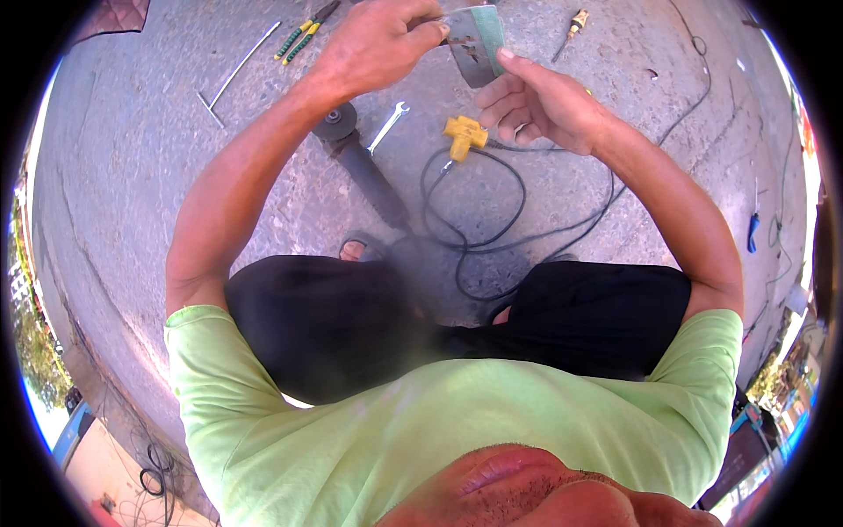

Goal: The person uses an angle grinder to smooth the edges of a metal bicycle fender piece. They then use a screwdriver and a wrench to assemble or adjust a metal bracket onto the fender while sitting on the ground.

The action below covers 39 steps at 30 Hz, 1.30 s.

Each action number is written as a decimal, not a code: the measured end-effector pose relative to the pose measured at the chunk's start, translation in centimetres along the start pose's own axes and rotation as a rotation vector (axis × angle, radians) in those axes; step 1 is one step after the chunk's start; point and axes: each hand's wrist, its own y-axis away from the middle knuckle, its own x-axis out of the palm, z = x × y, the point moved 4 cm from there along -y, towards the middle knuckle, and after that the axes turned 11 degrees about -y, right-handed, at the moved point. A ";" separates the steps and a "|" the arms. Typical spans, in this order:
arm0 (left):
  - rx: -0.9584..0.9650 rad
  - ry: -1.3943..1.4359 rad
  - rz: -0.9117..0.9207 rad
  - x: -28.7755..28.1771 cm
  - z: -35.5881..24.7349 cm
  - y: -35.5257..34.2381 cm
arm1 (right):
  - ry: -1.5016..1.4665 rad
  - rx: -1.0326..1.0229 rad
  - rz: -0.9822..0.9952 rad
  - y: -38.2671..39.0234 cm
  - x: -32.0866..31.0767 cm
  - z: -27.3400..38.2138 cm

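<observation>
At the far middle of the head view, a thin rectangular grey plate (468, 60) with a pale green strip along its right side is held off the ground. My left hand (378, 39) is closed on its left edge, thumb and fingers pinching it. Against the green side rests the thumb of my right hand (553, 101), with curled fingers by the lower corner; how firmly they grip is unclear. Below the hands, an angle grinder (364, 171) lies on the ground, partly behind my left forearm. A combination wrench (388, 127) lies beside it.
A yellow multi-outlet plug connector (464, 138) with a looping black cable (525, 189) lies between my feet and hands. Green-and-yellow-handled pliers (303, 35) and a T-handle wrench (237, 79) lie far left. Far right are a yellow-handled screwdriver (575, 25) and a blue-handled tool (753, 233).
</observation>
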 end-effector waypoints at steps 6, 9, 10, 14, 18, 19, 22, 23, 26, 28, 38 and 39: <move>0.465 -0.219 -0.078 0.9 -1.7 0.7 | -0.577 0.124 0.282 -0.5 1.4 -0.2; 0.678 -0.339 -0.220 0.6 -3.1 1.7 | -0.718 0.031 0.289 -1.0 1.3 0.1; 0.702 -0.365 -0.242 0.3 -3.5 1.9 | -0.701 -0.030 0.292 -0.9 1.1 0.6; 0.858 -0.408 -0.439 -1.0 -5.6 1.8 | -0.477 -0.298 0.265 -0.4 -0.5 2.5; 0.705 -0.496 -0.416 -2.6 -5.9 1.8 | -0.253 -0.557 -0.062 0.8 -0.4 4.3; 0.701 -0.459 -0.488 -3.0 -5.9 2.0 | -0.180 -0.606 -0.062 0.6 -0.7 4.6; 0.714 -0.374 -0.676 -4.0 -5.3 2.2 | 0.011 -0.696 -0.116 0.1 -1.3 5.6; 0.682 -0.348 -0.696 -4.5 -5.0 2.3 | 0.051 -0.694 -0.164 0.3 -0.9 6.1; 0.522 -0.229 -0.675 -6.4 -3.9 3.1 | 0.034 -0.732 -0.186 -0.4 0.1 8.5; 0.159 -0.106 -0.610 -6.9 -2.1 3.6 | -0.082 -0.742 -0.152 -1.9 0.5 9.6; -0.321 0.811 0.025 -1.8 4.6 2.8 | -0.280 -0.751 -0.105 -5.4 5.1 2.7; -0.291 0.838 0.014 -1.7 4.8 2.9 | -0.246 -0.746 -0.122 -5.4 5.4 2.4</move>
